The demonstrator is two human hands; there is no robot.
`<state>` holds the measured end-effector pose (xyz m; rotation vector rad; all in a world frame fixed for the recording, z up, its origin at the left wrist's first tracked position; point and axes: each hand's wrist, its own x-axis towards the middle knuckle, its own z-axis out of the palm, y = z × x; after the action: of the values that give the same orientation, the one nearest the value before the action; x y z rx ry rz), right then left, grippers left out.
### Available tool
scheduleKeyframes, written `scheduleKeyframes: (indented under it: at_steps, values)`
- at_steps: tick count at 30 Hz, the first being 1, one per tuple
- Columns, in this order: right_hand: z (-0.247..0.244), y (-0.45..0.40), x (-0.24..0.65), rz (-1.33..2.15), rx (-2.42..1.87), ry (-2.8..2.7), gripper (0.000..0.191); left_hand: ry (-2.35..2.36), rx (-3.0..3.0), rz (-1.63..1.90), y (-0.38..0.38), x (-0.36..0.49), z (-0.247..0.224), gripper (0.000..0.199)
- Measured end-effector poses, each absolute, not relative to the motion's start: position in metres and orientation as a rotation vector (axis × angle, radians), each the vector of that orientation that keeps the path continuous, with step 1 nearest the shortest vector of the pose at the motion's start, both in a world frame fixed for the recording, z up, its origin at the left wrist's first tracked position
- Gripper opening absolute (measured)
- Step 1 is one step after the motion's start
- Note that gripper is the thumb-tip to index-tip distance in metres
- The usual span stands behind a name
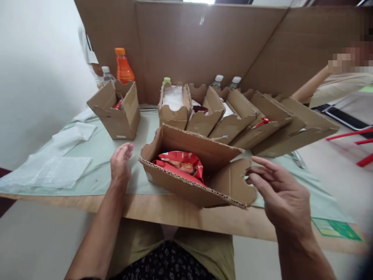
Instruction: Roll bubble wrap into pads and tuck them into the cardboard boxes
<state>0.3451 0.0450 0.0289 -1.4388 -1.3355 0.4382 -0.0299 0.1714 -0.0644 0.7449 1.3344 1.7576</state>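
An open cardboard box (180,194) stands in front of me at the table's front edge. Inside it, toward the left end, lie red snack bags (186,165). My left hand (121,165) is held up to the left of the box, apart from it, with its fingers stretched and nothing in them. At the box's right end is my right hand (284,194), its thumb and fingers apart around the notched edge. Whether the fingertips touch the cardboard I cannot tell.
Several cardboard boxes, one (202,116) among them, line the back right; another box (119,112) stands at left. An orange bottle (124,66) rises behind it. Clear plastic bags (64,169) lie on the green cloth (101,153). A person's arm (311,83) shows at far right.
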Motion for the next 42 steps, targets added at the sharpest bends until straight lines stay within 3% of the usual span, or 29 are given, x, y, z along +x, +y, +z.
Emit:
scheduleKeyframes:
  at_steps: [3,5,9,17,25,33,42]
  values:
    - [-0.003,0.026,0.361,0.609,-1.409,-1.340,0.065,1.338,0.913,1.606,0.132,-0.023,-0.064,0.033]
    - [-0.024,0.016,0.361,0.723,-1.432,-1.419,0.068,1.281,0.980,1.532,0.114,-0.018,-0.065,0.041]
    - [-0.048,0.015,0.336,0.848,-1.463,-1.511,0.055,1.082,0.987,1.462,0.095,0.004,-0.066,0.050]
    - [-0.027,0.062,0.328,0.501,-1.548,-1.464,0.044,0.892,1.127,1.468,0.107,0.056,-0.053,0.052]
    - [-0.051,0.111,0.342,0.657,-1.494,-1.427,0.042,1.172,1.297,1.430,0.153,0.067,-0.057,0.034]
    - [-0.068,0.107,0.336,0.520,-1.641,-1.597,0.031,1.314,1.358,1.386,0.151,0.064,-0.071,0.021]
    - [-0.063,0.108,0.338,0.383,-1.793,-1.432,0.036,1.239,1.561,1.294,0.157,0.068,-0.078,0.045]
